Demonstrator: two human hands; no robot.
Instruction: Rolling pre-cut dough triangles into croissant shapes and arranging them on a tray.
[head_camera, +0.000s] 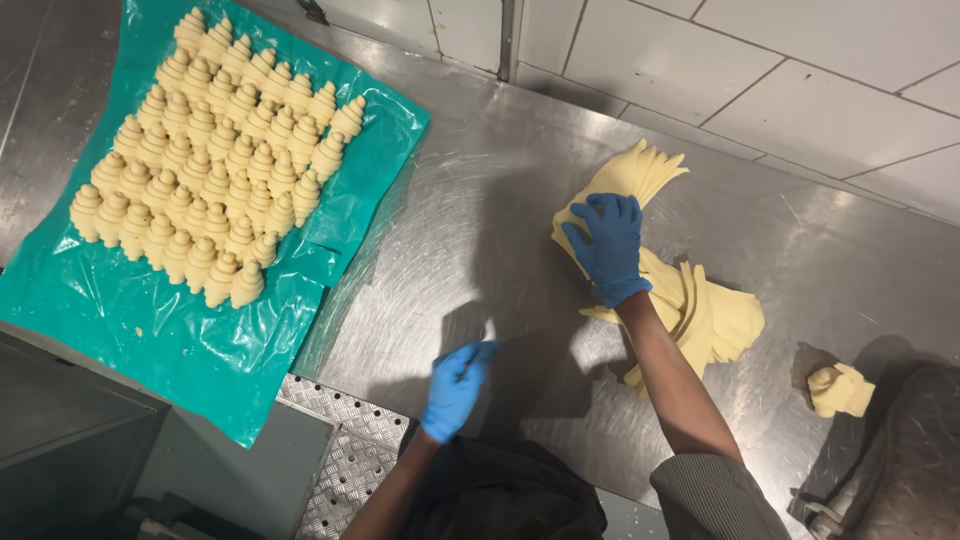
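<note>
- The right hand, blue-gloved, lies spread flat on the stack of cut dough triangles at three o'clock on the steel table.
- The left hand, at six o'clock, is curled around a small knife.
- Rolled croissants line the teal plastic sheet at ten o'clock.
- A dough scrap lies at four o'clock.

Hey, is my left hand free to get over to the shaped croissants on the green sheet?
Probably yes: the left hand hovers over bare steel table, and nothing stands between it and the croissants.
</note>
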